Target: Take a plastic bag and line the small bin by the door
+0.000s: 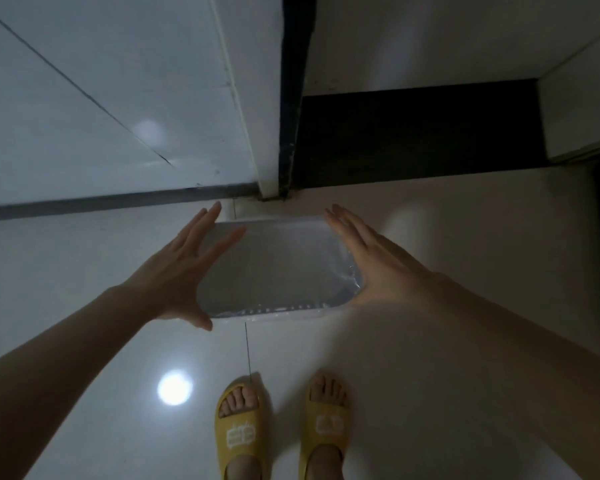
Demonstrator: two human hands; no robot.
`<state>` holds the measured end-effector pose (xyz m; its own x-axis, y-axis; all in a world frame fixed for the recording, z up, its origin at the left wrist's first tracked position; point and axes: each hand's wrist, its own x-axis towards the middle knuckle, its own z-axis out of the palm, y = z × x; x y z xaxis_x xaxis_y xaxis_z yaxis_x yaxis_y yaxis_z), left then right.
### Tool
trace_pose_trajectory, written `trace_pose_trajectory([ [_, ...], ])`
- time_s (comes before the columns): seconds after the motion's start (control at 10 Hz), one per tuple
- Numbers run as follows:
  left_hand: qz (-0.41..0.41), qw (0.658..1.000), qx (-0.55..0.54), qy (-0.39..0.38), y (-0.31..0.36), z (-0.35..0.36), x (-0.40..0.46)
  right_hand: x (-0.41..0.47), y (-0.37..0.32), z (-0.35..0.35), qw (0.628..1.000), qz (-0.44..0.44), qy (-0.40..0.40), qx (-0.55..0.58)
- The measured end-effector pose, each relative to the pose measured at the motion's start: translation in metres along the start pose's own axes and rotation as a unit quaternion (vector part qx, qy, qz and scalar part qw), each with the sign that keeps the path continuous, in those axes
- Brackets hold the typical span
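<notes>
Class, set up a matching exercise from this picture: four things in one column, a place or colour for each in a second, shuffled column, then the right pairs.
Column A
1. small bin
2. left hand
3. right hand
4. slippers

Column B
a. yellow
b. flat against the bin's left side
c. lined with clear plastic bag
d. flat against the bin's right side

Pairs: 1-c, 2-b, 3-d, 4-a

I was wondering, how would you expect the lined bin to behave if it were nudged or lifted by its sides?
The bin looks small, with nothing visible inside, so it is probably light and would slide easily on the glossy floor tiles. The clear plastic bag folded over its rim looks thin and crinkled, so it may slip under the left hand and right hand.
</notes>
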<state>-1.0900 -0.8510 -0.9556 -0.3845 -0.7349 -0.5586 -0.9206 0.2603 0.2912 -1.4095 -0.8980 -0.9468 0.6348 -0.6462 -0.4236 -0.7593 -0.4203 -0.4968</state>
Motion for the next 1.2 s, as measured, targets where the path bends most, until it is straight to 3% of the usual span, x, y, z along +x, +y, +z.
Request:
trace_pose_trajectory([
  [0.2, 0.006, 1.000, 0.015, -0.005, -0.004, 0.000, 0.005, 0.004, 0.009, 0.005, 0.999, -0.026, 0.021, -0.009],
  [0.3, -0.004, 1.000, 0.006, 0.009, -0.007, -0.008, -0.005, -0.007, 0.015, -0.006, 0.998, 0.032, 0.007, 0.049],
  [0.4, -0.030, 0.998, -0.027, 0.037, -0.014, -0.013, -0.022, -0.026, 0.022, -0.024, 0.997, 0.066, 0.011, 0.025],
  [0.5, -0.034, 0.998, -0.043, 0.043, -0.020, -0.012, -0.026, -0.023, 0.013, -0.027, 0.998, 0.051, 0.016, 0.024],
  [0.7, -0.055, 0.990, -0.126, 0.019, -0.019, 0.006, -0.010, -0.002, 0.011, 0.009, 0.983, 0.119, -0.015, 0.136],
  [0.9, -0.029, 0.988, -0.146, 0.049, -0.030, 0.018, -0.006, 0.002, 0.020, 0.029, 0.972, 0.120, 0.005, 0.204],
  [1.1, -0.043, 0.994, -0.093, 0.045, -0.027, 0.010, -0.007, 0.002, 0.017, 0.021, 0.976, 0.134, -0.022, 0.169],
  [1.2, -0.075, 0.996, -0.047, 0.015, -0.022, -0.001, -0.029, -0.016, 0.010, 0.003, 0.974, 0.197, -0.060, 0.091],
])
